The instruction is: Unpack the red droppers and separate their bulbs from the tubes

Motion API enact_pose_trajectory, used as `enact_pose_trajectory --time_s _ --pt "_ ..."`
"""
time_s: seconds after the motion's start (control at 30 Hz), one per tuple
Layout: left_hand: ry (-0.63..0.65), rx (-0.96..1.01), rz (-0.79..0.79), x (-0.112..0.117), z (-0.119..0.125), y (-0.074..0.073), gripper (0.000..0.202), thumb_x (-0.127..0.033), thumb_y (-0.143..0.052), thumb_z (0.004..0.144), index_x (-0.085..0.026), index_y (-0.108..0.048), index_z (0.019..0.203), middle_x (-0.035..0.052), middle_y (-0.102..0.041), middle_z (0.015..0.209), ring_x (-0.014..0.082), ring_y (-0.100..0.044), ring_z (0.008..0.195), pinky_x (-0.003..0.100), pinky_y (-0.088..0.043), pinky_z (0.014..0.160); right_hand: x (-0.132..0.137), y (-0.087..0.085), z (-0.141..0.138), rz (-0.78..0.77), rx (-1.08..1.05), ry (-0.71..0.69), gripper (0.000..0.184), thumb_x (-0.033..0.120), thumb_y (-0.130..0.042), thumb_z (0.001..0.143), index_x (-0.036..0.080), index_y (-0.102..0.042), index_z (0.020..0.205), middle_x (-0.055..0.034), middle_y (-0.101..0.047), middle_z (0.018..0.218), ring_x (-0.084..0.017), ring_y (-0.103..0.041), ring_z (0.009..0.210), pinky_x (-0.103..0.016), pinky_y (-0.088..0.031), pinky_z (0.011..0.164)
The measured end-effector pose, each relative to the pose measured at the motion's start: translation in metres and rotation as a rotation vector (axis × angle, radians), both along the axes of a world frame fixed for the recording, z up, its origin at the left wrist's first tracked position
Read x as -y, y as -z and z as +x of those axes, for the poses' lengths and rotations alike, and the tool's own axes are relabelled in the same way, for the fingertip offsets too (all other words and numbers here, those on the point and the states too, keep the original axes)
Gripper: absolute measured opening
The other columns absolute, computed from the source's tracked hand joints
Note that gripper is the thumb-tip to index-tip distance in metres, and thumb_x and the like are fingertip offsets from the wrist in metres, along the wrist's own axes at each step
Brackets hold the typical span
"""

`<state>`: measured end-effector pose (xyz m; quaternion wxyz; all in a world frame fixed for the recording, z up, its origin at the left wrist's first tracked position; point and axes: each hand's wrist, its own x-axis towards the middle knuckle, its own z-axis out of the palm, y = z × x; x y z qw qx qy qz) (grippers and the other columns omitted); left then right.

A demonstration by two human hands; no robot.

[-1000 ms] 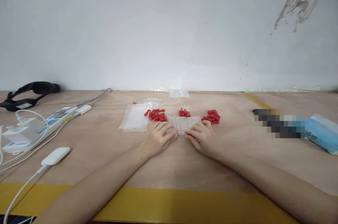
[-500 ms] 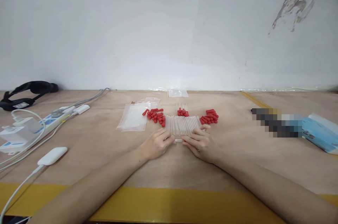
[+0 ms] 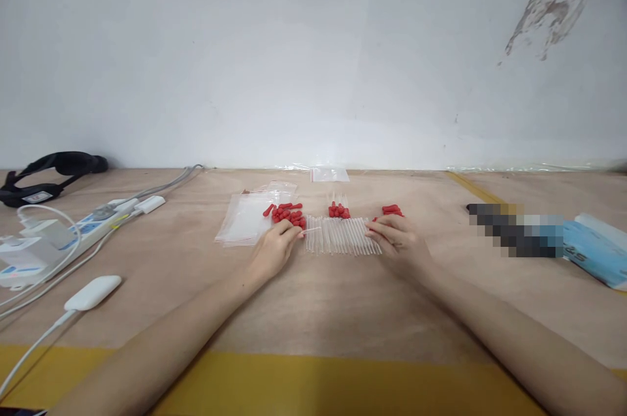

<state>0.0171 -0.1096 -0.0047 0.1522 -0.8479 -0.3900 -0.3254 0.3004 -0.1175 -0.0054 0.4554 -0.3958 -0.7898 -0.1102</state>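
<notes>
My left hand point(image 3: 275, 249) pinches a thin clear dropper tube point(image 3: 311, 230), which points right over the row's left end. That row of clear dropper tubes point(image 3: 340, 236) lies side by side between my hands. My right hand point(image 3: 402, 241) is closed at the row's right end, its fingertips on a red rubber bulb that they mostly hide. Behind its fingers shows part of the right pile of red bulbs point(image 3: 392, 209). Another pile of red bulbs point(image 3: 288, 212) lies just beyond my left fingers. Several tubes with red bulbs fitted point(image 3: 339, 209) lie behind the row.
Clear zip bags point(image 3: 242, 220) lie left of the bulbs, and one more bag point(image 3: 330, 175) is by the wall. A power strip point(image 3: 93, 223) with cables, a white case point(image 3: 93, 293) and a black strap point(image 3: 53, 174) are at left. A blue packet point(image 3: 595, 249) lies right.
My hands have moved apart from the row's near edge. The left now holds one tube up at the left; the right has shifted up and right onto the bulbs.
</notes>
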Motion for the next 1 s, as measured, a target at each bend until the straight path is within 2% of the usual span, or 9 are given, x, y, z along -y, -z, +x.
enact_pose_trajectory --time_s 0.07,0.17,0.33,0.43,0.6,0.7,0.87,1.0 --pt "-0.010 0.002 0.012 -0.005 0.003 -0.003 0.026 -0.020 -0.033 0.089 -0.014 -0.057 0.095 0.0056 -0.050 0.080 0.0140 -0.052 0.073 0.025 -0.045 0.065 -0.009 -0.005 0.004 -0.054 -0.088 -0.011 0.021 0.029 -0.048 0.082 0.022 -0.065 0.093 -0.0056 -0.055 0.079 -0.015 -0.052 0.072 -0.029 -0.042 0.064" --pt "-0.019 -0.047 0.026 -0.012 0.011 -0.005 0.026 -0.016 -0.032 0.088 -0.013 -0.055 0.100 0.0065 -0.049 0.082 0.0149 -0.051 0.075 0.026 -0.045 0.065 -0.025 -0.015 0.009 -0.115 -0.152 0.047 0.026 0.028 -0.045 0.082 0.018 -0.064 0.096 -0.0063 -0.051 0.079 -0.015 -0.051 0.072 -0.029 -0.044 0.064" --pt "-0.034 -0.159 0.020 -0.020 0.025 -0.003 0.020 -0.014 -0.035 0.087 -0.016 -0.054 0.093 0.0057 -0.052 0.084 0.0162 -0.052 0.081 0.027 -0.045 0.070 -0.056 -0.040 0.020 -0.334 -0.200 0.204 0.033 0.024 -0.048 0.074 0.013 -0.060 0.103 -0.0054 -0.055 0.080 -0.012 -0.050 0.061 -0.028 -0.043 0.061" --pt "-0.035 -0.216 0.020 -0.022 0.036 -0.003 0.016 -0.013 -0.038 0.085 -0.016 -0.054 0.086 0.0047 -0.053 0.083 0.0162 -0.052 0.079 0.027 -0.044 0.069 -0.070 -0.048 0.025 -0.429 -0.293 0.252 0.034 0.026 -0.051 0.070 0.013 -0.058 0.100 -0.0042 -0.058 0.079 -0.012 -0.050 0.060 -0.027 -0.042 0.059" --pt "0.054 -0.207 -0.019 -0.017 0.050 -0.002 0.015 -0.016 -0.039 0.085 -0.016 -0.053 0.079 0.0044 -0.053 0.079 0.0153 -0.052 0.074 0.027 -0.044 0.067 -0.077 -0.045 0.035 -0.528 -0.297 0.265 0.024 0.028 -0.057 0.063 0.015 -0.060 0.083 -0.0027 -0.060 0.073 -0.012 -0.052 0.062 -0.024 -0.041 0.057" --pt "0.127 -0.160 -0.068 -0.012 0.053 0.000 0.017 -0.025 -0.042 0.085 -0.015 -0.055 0.082 0.0056 -0.055 0.081 0.0162 -0.052 0.076 0.028 -0.045 0.068 -0.078 -0.042 0.044 -0.554 -0.227 0.286 0.019 0.030 -0.058 0.062 0.016 -0.060 0.075 -0.0023 -0.061 0.070 -0.013 -0.053 0.062 -0.024 -0.040 0.057" --pt "0.157 -0.073 -0.117 -0.010 0.053 0.006 0.031 -0.041 -0.046 0.083 -0.014 -0.058 0.086 0.0080 -0.056 0.086 0.0174 -0.053 0.079 0.030 -0.047 0.071 -0.083 -0.040 0.063 -0.572 -0.148 0.332 0.019 0.036 -0.057 0.066 0.019 -0.064 0.068 -0.0031 -0.064 0.072 -0.015 -0.055 0.067 -0.026 -0.040 0.059" --pt "0.186 0.012 -0.080 -0.006 0.051 0.008 0.027 -0.036 -0.045 0.085 -0.014 -0.057 0.095 0.0088 -0.055 0.093 0.0180 -0.050 0.085 0.032 -0.045 0.077 -0.088 -0.035 0.076 -0.585 -0.173 0.340 0.020 0.037 -0.057 0.067 0.019 -0.065 0.071 -0.0040 -0.065 0.076 -0.017 -0.057 0.072 -0.027 -0.041 0.062"
